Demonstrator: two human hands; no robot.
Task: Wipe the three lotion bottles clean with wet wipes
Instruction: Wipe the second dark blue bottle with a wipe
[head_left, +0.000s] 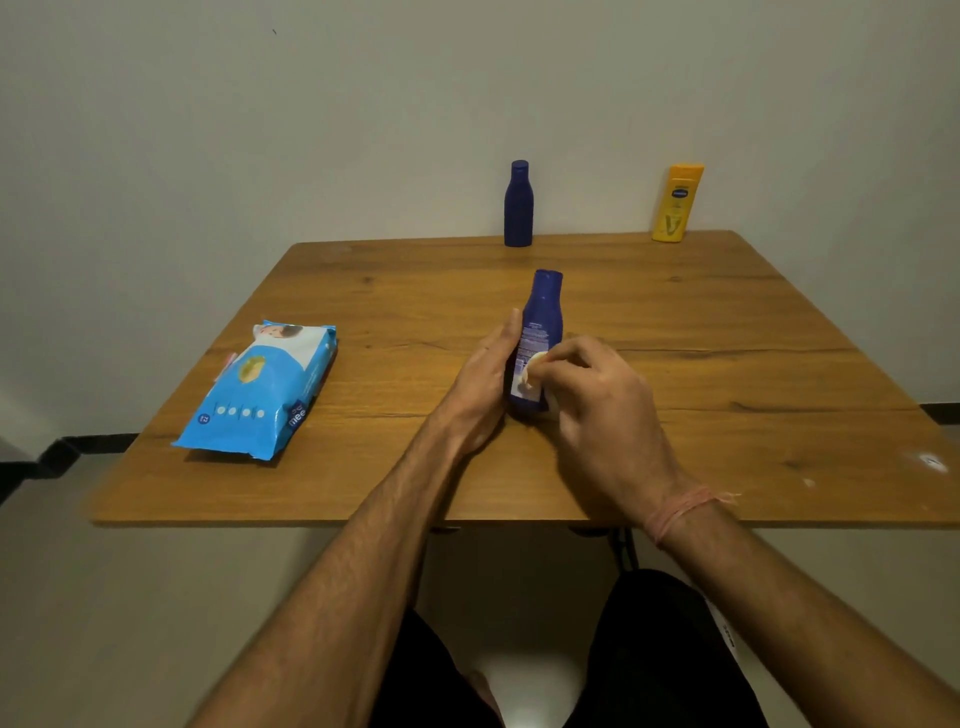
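Observation:
A dark blue lotion bottle (541, 322) stands upright in the middle of the wooden table (727, 364), its printed back label facing me. My left hand (483, 384) grips its left side. My right hand (597, 395) pinches a white wet wipe (535, 371) and presses it against the bottle's lower front. A second dark blue bottle (518, 205) stands at the table's far edge. A yellow lotion bottle (677, 203) stands at the far right edge, against the wall.
A blue pack of wet wipes (260, 389) lies flat on the table's left side. The table butts against a plain wall. My dark-clothed legs (670, 654) are under its near edge.

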